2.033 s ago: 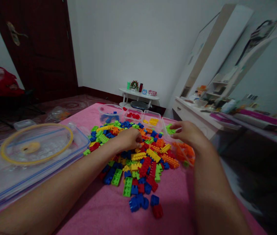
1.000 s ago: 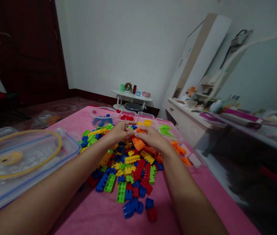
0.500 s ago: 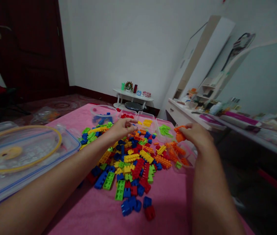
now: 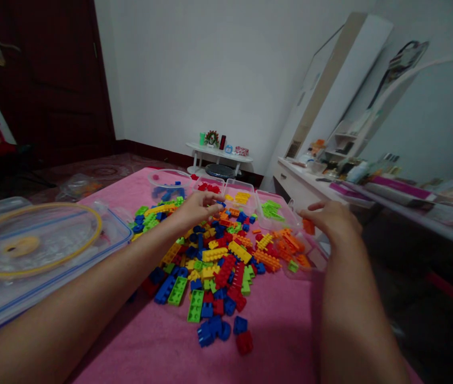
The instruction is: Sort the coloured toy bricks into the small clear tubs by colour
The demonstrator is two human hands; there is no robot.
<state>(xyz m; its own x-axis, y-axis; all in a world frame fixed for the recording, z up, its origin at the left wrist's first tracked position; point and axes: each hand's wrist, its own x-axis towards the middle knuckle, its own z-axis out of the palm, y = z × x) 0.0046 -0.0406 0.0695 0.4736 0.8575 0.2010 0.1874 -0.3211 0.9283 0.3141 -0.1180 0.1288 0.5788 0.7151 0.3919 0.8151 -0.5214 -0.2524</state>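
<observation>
My left hand (image 4: 197,210) hovers over the far part of a heap of mixed building blocks (image 4: 215,255), fingers stretched and apart, with nothing visible in them. An orange building block (image 4: 308,226) is pinched in my right hand (image 4: 333,220), to the right of the clear tubs. Below and left of that hand, a clear tub (image 4: 303,275) holds orange blocks (image 4: 289,243). Green blocks (image 4: 273,210) lie in the tub behind it. Farther left are tubs with yellow blocks (image 4: 242,198) and red blocks (image 4: 209,188), and a round one with blue blocks (image 4: 166,192).
A large clear box with a blue rim (image 4: 120,226) stands at the left, a yellow-rimmed round lid (image 4: 99,226) on it. Loose blue blocks (image 4: 210,330) and a red block (image 4: 244,342) lie near me on the pink cloth (image 4: 150,354). A white dresser (image 4: 288,176) is at right.
My right hand has moved a little to the right, away from the orange tub, still pinching the orange block. My left hand stays nearly in place above the heap.
</observation>
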